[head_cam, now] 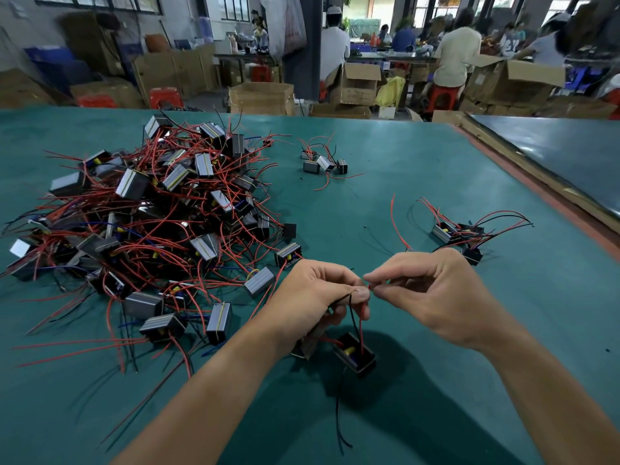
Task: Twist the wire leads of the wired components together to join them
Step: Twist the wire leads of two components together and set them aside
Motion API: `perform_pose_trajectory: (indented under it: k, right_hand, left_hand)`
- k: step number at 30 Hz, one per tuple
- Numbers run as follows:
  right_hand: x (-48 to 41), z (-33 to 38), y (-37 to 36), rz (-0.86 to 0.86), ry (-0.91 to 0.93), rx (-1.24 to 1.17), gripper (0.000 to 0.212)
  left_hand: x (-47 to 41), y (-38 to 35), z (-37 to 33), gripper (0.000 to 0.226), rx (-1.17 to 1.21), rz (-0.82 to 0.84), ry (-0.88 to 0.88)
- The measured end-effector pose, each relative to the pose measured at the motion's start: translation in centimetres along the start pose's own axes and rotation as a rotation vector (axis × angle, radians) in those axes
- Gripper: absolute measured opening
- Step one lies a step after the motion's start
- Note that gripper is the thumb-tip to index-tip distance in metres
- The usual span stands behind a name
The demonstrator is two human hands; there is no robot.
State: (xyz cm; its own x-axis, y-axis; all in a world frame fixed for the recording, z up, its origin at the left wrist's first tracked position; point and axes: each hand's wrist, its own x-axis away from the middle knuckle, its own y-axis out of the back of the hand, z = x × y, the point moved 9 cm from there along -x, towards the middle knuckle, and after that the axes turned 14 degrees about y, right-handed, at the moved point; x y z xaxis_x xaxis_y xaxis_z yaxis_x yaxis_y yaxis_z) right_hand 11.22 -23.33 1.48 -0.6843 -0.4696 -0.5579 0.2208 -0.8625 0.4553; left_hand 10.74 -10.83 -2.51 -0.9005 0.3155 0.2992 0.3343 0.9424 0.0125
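Facing cartons [261, 97], a green mat [402, 189] is heaped with wired components [161, 209]. Wire leads [361, 318] are pinched by left hand [312, 297], right hand [432, 297].

A broad table [402, 196] covered in teal-green felt carries everything. On its left part lies a large tangled heap of small grey-and-black boxy components with long red wire leads [161, 223], a few blue and black leads among them. Toward the far middle sits a small cluster of four such components [323, 162]. Near the right edge, well apart from both, lies another small group with red and black leads [459, 234].
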Motion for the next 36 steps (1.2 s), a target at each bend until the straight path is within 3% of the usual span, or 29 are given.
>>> perform_pose_trajectory:
  k: [8,19,36]
  right_hand:
    - [0.0,0.0,0.1,-0.004,-0.020,-0.032,0.030]
    - [0.1,0.1,0.0,0.042,-0.049,-0.021,0.018]
    - [0.3,-1.0,0.6,-0.049,-0.084,0.098,0.021]
  left_hand:
    - [0.2,-0.4,0.3,0.021,0.047,0.080,0.056]
    - [0.2,-0.3,0.4,0.016,-0.005,0.077,0.049]
    - [-0.5,1.2,0.7,0.007,-0.052,-0.069,-0.030]
